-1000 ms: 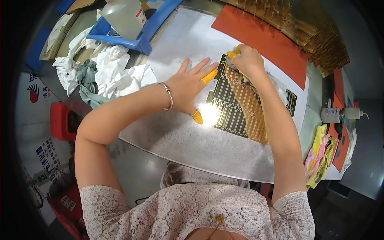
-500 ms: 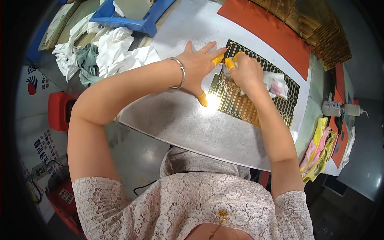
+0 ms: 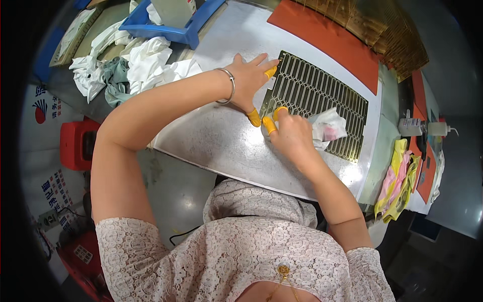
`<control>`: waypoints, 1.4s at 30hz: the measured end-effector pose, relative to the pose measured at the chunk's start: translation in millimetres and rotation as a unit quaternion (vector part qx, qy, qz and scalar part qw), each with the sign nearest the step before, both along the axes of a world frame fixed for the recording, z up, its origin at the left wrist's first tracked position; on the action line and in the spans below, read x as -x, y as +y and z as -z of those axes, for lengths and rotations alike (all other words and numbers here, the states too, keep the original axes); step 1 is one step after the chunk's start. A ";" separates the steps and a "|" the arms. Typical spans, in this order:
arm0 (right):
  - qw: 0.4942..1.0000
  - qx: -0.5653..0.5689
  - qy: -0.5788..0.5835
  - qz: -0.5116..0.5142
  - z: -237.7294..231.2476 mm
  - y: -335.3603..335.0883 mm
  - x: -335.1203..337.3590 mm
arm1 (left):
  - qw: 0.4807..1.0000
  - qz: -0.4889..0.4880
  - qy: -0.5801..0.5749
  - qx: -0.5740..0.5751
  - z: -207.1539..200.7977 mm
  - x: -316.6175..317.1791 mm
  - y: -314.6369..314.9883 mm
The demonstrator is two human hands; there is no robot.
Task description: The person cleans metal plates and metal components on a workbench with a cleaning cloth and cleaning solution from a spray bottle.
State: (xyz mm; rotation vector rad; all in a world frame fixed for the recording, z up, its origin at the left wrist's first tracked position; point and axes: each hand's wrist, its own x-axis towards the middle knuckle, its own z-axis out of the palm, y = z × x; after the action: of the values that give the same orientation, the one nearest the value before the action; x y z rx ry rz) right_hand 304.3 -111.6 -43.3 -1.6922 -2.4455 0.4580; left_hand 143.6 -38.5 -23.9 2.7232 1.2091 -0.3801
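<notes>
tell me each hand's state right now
Left hand: open, spread beside the patterned plate.
Right hand: closed, holding a white cloth on the plate.

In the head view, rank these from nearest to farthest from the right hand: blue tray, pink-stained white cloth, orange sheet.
From the right hand:
1. Pink-stained white cloth: at the hand, showing on its right.
2. Orange sheet: beyond the patterned plate.
3. Blue tray: far left.

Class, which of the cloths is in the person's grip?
The white, pink-marked cloth in the right hand on the patterned plate. The left cloth heap and the yellow and pink cloths are in neither hand.
</notes>
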 end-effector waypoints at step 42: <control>1.000 -0.002 -0.003 0.027 -2.6 -4.1 -48.5 | 0.998 -0.021 0.036 0.039 -5.6 -13.4 3.8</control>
State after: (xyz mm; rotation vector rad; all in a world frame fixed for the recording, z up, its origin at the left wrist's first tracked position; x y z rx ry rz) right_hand 352.8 -115.7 -40.7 -1.7560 -2.3961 0.4414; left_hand 157.0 -34.7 -18.3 2.6353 1.2406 -0.5139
